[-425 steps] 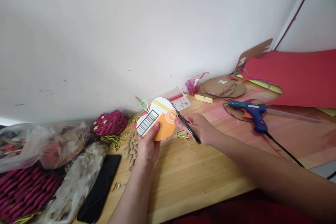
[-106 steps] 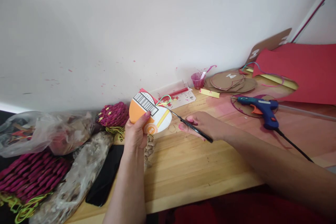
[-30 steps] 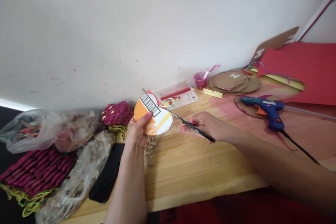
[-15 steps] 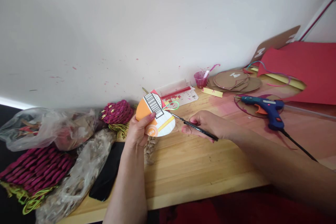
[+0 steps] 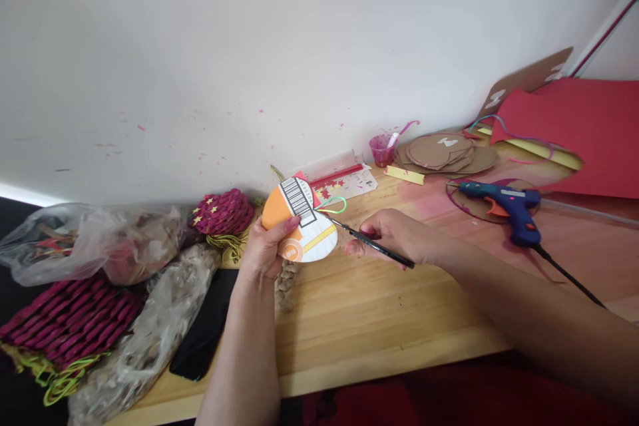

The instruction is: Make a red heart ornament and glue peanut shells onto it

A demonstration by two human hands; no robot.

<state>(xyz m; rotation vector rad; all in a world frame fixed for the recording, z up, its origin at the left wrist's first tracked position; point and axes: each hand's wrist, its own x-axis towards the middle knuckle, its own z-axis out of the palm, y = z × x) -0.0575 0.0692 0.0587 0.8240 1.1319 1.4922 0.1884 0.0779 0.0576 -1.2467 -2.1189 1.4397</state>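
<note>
My left hand (image 5: 267, 246) grips a rounded card disc (image 5: 319, 244) by its left side, thumb on top. The disc is orange and white, printed with a barcode and a yellow stripe. A bit of red paper (image 5: 318, 198) shows behind its upper right edge, and a thin green loop (image 5: 337, 203) sticks out there. My right hand (image 5: 387, 236) is closed round the black handles of a pair of scissors (image 5: 382, 247). The blades meet the right edge of the disc beside the loop; how far they are apart is too small to tell.
A blue glue gun (image 5: 519, 210) lies at right, near red paper (image 5: 589, 133). Cardboard discs (image 5: 434, 150), a pink-stained cup (image 5: 382, 152) and a tray of paper stars (image 5: 367, 181) line the wall. Left are a black phone (image 5: 200, 339), plastic bags (image 5: 164, 339) and magenta braided pieces (image 5: 74, 319).
The disc has shifted slightly to the right and turned a little in my left hand. Less red paper shows beyond its edge. The scissors stay in nearly the same place.
</note>
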